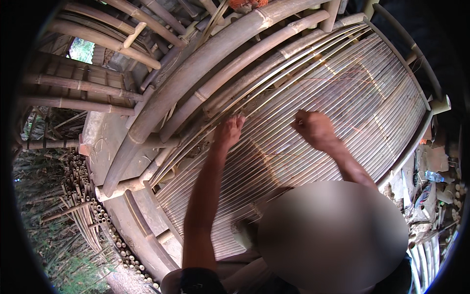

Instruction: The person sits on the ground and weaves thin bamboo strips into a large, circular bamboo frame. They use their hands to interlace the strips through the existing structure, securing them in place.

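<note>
Under my hands lies a bench of narrow split-bamboo slats (pixel 303 166), set side by side in a bamboo frame. My left hand (pixel 230 130) is closed over the loose slats (pixel 274 93) along its far edge, where wider gaps show; whether it grips one is hidden. Further right, my right hand (pixel 316 130) is curled into a fist above the slats, and what it may hold cannot be made out. Thin reddish strands (pixel 338 79) lie across the slats beyond the right hand.
Thick bamboo poles (pixel 196 68) curve past the bench's far side. Stacked cut bamboo (pixel 81 181) lies at the left beside green plants (pixel 44 235). A plastic bottle (pixel 434 177) lies among clutter at the right. An orange bundle (pixel 247 5) is at the top.
</note>
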Tool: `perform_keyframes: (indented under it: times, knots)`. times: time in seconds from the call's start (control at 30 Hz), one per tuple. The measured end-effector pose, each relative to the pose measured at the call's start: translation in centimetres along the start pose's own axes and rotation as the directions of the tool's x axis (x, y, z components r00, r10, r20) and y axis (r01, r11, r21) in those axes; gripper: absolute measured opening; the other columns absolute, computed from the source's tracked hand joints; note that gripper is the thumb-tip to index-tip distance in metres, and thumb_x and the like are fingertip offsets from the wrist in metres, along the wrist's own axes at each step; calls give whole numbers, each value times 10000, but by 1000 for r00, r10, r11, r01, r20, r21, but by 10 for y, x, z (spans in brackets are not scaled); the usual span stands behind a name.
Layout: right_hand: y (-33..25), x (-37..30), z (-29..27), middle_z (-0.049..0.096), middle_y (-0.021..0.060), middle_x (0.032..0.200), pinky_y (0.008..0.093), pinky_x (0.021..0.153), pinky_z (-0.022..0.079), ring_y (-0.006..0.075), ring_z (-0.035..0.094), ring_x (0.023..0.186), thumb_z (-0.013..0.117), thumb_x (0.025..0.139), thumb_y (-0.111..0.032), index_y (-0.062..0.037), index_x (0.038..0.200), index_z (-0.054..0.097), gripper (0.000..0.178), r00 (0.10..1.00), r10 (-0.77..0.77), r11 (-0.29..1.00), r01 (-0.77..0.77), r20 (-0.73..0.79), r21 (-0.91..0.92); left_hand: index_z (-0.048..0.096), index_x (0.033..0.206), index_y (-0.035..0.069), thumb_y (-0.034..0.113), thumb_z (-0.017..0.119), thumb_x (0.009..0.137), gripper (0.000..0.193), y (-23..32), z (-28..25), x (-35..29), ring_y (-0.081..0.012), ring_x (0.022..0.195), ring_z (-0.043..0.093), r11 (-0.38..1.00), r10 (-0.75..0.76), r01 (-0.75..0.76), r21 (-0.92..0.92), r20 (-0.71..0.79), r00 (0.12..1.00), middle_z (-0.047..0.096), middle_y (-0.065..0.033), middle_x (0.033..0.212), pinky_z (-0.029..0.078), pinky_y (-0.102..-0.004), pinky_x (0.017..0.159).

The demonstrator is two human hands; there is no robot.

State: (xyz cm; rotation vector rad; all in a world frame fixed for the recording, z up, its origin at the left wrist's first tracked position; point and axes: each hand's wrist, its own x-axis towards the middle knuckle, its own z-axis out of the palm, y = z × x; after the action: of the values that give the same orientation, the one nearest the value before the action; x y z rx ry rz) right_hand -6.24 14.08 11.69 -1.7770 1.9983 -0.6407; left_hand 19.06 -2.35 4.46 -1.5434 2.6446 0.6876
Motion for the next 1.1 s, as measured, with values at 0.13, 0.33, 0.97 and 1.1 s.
perform_keyframes:
  times: [0.13, 0.33, 0.97, 1.1]
  knots:
    - [72, -50, -113, 639, 90, 968, 348, 742, 548, 158, 586, 759, 645, 898, -471, -76, 964, 619, 402, 996, 36, 599, 48, -87, 799, 680, 951, 15, 451, 452, 995, 494, 13, 27, 18, -428, 913, 633, 976, -45, 54, -212, 47, 998, 659, -254, 949, 490, -487, 761]
    - [55, -59, -239, 605, 98, 1033, 277, 715, 488, 124, 558, 747, 507, 996, -423, -41, 1041, 603, 397, 975, -146, 173, 193, -168, 966, 653, 835, -1, 390, 581, 950, 414, -6, 51, 27, -313, 685, 608, 935, 37, -43, -353, -23, 999, 633, -194, 757, 462, -422, 655]
    - [2, 86, 104, 422, 68, 1423, 607, 1177, 133, 277, 329, 1378, 494, 981, -406, -205, 1340, 518, 412, 977, -175, 931, 203, 118, -302, 666, 928, -14, 426, 615, 926, 443, -25, 53, 28, -353, 752, 633, 889, -73, 74, -452, 19, 997, 671, -202, 835, 480, -411, 694]
    - [21, 66, 118, 503, 143, 1266, 567, 1121, 278, 276, 485, 1182, 449, 1010, -367, -124, 1231, 528, 338, 969, -246, 887, 241, 39, -395, 668, 935, -9, 426, 604, 930, 439, -5, 51, 27, -376, 774, 632, 900, -50, 24, -435, -48, 998, 672, -210, 852, 482, -425, 701]
